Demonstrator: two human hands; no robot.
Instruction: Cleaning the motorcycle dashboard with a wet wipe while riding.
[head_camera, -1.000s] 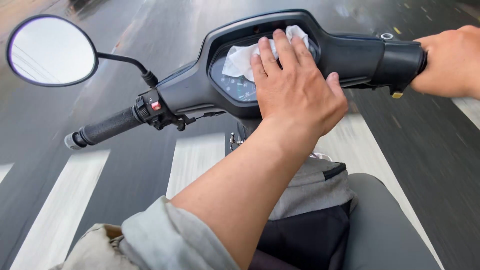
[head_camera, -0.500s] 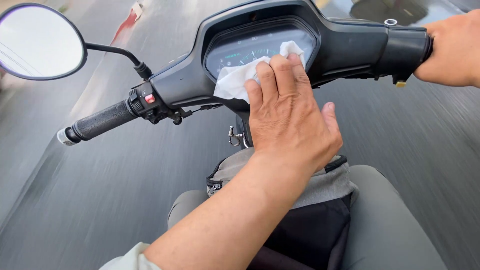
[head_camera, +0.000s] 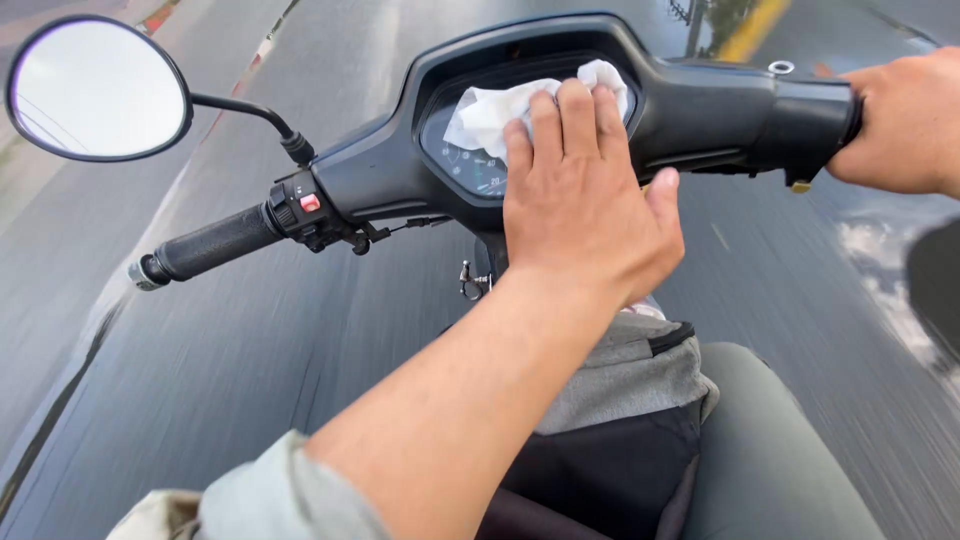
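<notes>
wet road blurred below, left hand fingers flat, pressing white tissue under fingertips onto scooter dial

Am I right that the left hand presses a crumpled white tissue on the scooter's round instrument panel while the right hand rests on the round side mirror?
Not quite. In the head view the right hand grips the black right handlebar grip, not the round side mirror. The rest stands: the left hand presses the crumpled white tissue on the instrument panel.
</notes>
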